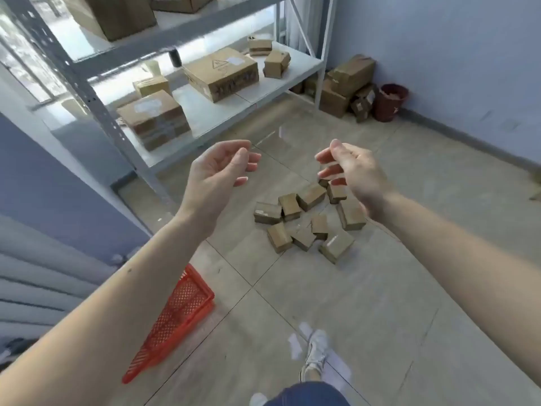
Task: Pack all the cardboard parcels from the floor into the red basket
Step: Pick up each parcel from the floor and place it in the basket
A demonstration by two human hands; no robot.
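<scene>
Red mesh basket [175, 315] sits on the floor at lower left, mostly hidden under the left forearm; only one corner and a side wall show. Grey metal shelving [87, 92] runs along the left and back, its lower shelf holding larger cartons. Open tiled floor [336, 303] lies between the basket and the cluster of small cardboard parcels [307, 221], and more bare tile stretches right toward the wall. Parcels lie loose in a heap at centre, well apart from the basket. Left hand [216, 174] is raised in the air, palm up, fingers loosely curled, holding nothing. Right hand [351, 171] is also raised, fingers loosely curled with thumb near the fingertips, nothing in it; it overlaps the heap's far edge in view, not touching. White sneaker [316, 353] on the tile at bottom centre.
</scene>
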